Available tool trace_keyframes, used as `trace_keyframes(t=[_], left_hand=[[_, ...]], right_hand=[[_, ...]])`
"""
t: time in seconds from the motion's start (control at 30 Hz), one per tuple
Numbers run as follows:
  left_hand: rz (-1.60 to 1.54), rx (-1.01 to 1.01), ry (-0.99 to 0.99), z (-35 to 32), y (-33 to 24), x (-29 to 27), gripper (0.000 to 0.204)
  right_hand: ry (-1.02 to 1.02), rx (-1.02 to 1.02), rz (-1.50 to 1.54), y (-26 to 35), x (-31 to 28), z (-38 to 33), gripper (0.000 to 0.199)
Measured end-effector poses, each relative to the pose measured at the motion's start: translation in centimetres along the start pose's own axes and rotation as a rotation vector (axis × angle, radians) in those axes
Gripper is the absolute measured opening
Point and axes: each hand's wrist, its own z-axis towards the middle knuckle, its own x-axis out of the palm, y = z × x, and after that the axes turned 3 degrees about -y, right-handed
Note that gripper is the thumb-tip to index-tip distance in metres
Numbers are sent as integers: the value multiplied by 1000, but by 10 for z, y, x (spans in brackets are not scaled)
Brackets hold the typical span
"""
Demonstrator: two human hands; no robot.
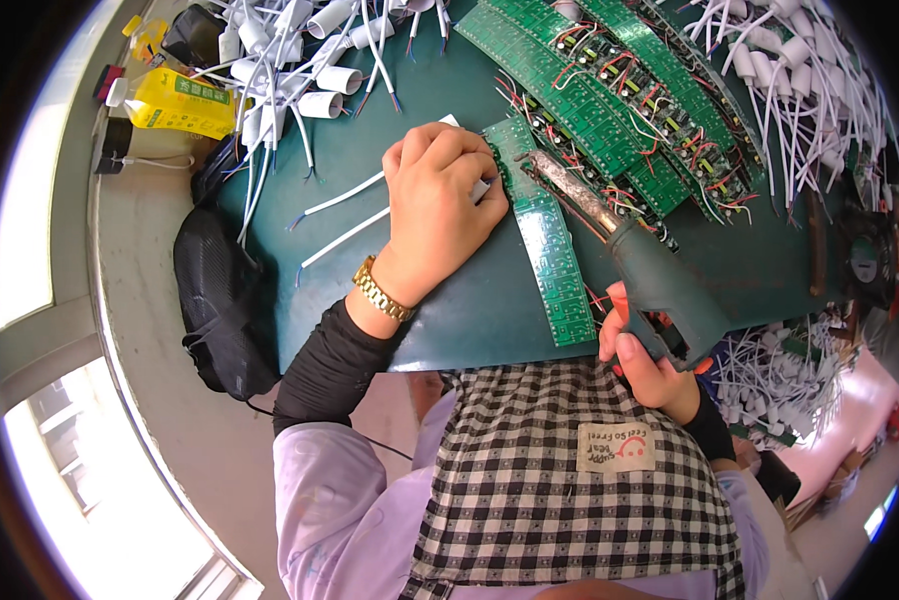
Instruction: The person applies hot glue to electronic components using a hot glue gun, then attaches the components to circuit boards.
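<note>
The left hand (445,185) curls its fingers close together beside the upper end of a green board strip (555,265), which lies on the table (450,325); what they pinch, one cannot tell. The right hand (650,375) wraps its fingers around a soldering gun (660,275). A yellow bottle (175,103), upper left, has a white cap (118,93); its content is unclear.

Dark green tabletop (450,325): green circuit boards (570,115), heaped white cabled cylinders (322,104)
</note>
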Motion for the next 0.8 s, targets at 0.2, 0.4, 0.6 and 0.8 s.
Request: trace_keyframes(t=[0.2, 0.4, 0.6, 0.8], left_hand=[[-3, -13, 7, 0, 0, 1, 14], [-2, -9, -1, -1, 1, 1, 13], [0, -8, -13, -1, 1, 1, 13], [-6, -13, -4, -2, 1, 1, 12]], right_hand=[[1, -18, -120, -1, 0, 0, 4], [37, -66, -132, -7, 1, -1, 23], [51, -71, -89, -5, 0, 0, 19], [-3, -93, -12, -1, -1, -2, 43]])
